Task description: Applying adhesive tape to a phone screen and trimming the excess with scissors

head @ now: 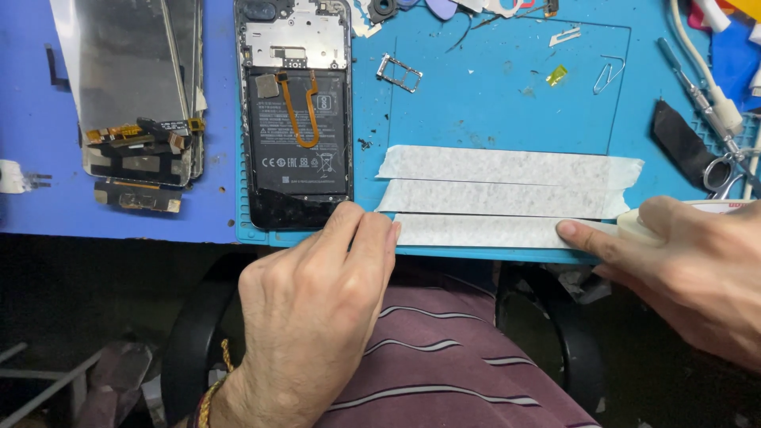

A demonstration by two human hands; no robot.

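Three strips of white tape lie side by side on the blue mat [491,95] near the front edge of the tabletop. The left hand [317,309] presses the left end of the nearest strip [476,230] with its fingers [372,230] closed together. The right hand [690,269] grasps a tape roll [634,226], its index finger flat on the strip's right end. An opened phone [295,111] lies just beside the strips.

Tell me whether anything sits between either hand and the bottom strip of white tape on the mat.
Nothing visible does. The left hand presses the bottom tape strip at its left end; the right hand touches its right end by a forefinger.
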